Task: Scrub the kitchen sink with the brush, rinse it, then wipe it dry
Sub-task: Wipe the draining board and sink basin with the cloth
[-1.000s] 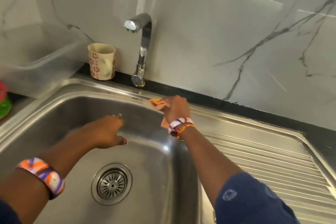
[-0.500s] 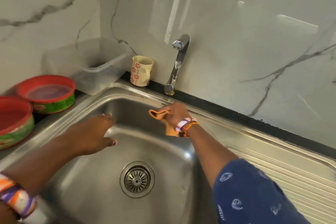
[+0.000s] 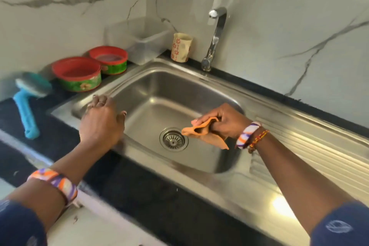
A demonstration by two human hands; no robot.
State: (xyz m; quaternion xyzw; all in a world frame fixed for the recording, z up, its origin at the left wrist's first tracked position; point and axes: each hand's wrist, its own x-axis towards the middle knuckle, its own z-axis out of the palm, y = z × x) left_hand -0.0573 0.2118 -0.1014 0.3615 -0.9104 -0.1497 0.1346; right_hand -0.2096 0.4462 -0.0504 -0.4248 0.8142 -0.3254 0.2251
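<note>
I see my right hand (image 3: 225,122) over the basin of the steel sink (image 3: 179,90), its fingers curled round a crumpled orange cloth (image 3: 201,130) that hangs above the basin floor just right of the round drain strainer (image 3: 173,139); one corner of the cloth droops below the wrist, and I cannot tell whether the cloth touches the metal. My left hand (image 3: 101,120) sits at the sink's left rim, fingers loosely extended together and holding nothing, fingertips over the rim's edge; whether the palm presses on the steel I cannot tell. The blue scrubbing brush (image 3: 28,104) lies on the dark countertop (image 3: 139,189) well left of the sink, bristle head toward the wall, handle pointing toward me, apart from both hands. Behind it stand two red-rimmed green bowls (image 3: 79,74), side by side, and further back a clear plastic tub (image 3: 139,40) against the marble wall (image 3: 299,26). A cream mug with a red flower pattern (image 3: 181,47) stands at the sink's back edge, just left of the chrome tap (image 3: 214,36), whose spout points toward the basin. The ribbed drainboard (image 3: 311,158) runs off to the right. Both wrists wear orange, purple and white bands.
</note>
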